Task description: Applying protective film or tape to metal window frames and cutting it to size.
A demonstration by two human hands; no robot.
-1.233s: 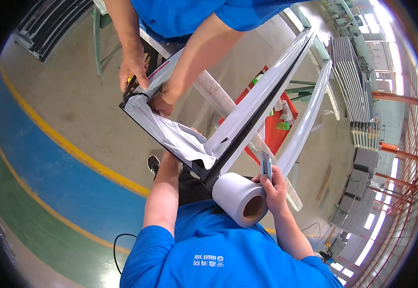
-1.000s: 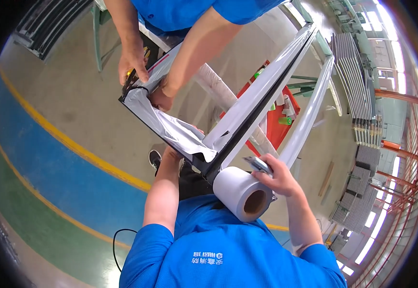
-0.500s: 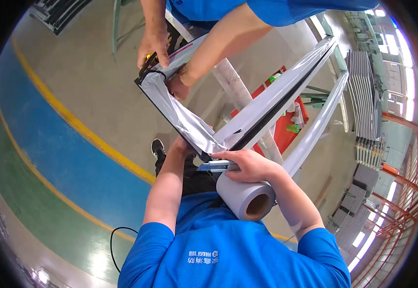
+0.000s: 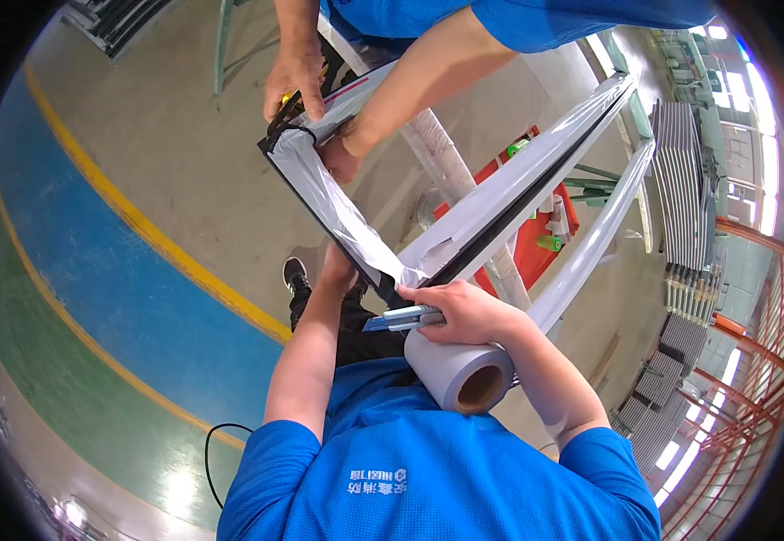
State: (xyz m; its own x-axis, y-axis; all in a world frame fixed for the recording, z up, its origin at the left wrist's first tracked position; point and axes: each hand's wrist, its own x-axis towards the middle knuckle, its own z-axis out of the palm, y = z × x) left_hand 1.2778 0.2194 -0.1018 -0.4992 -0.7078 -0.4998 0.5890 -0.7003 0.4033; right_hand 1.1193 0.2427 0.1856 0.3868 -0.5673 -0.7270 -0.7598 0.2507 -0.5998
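A dark metal frame [image 4: 318,216] wrapped in white protective film [image 4: 349,227] lies in front of me, with its corner pointing at my waist. My right hand [image 4: 466,311] is closed around a utility knife [image 4: 403,317], its blue-tipped end pointing left; the fingertips also touch the film at the corner. My left hand [image 4: 339,267] is at the outer edge of the frame's short side, its fingers hidden behind the bar. Against my belly, under the right hand, rests a roll of white film [image 4: 451,365] with a brown core.
Opposite me, a co-worker's hands [image 4: 340,160] work at the far corner, one near a yellow-and-black tool [image 4: 286,104]. A wrapped support beam [image 4: 442,153] runs beneath the frame. Below lies a red tray [image 4: 536,257] with green rolls [image 4: 550,242]. Stacked panels [image 4: 678,180] stand at right.
The film along the short side looks flatter and less bunched. Fingertips that showed at its inner edge are out of sight. The knife has shifted slightly left and down.
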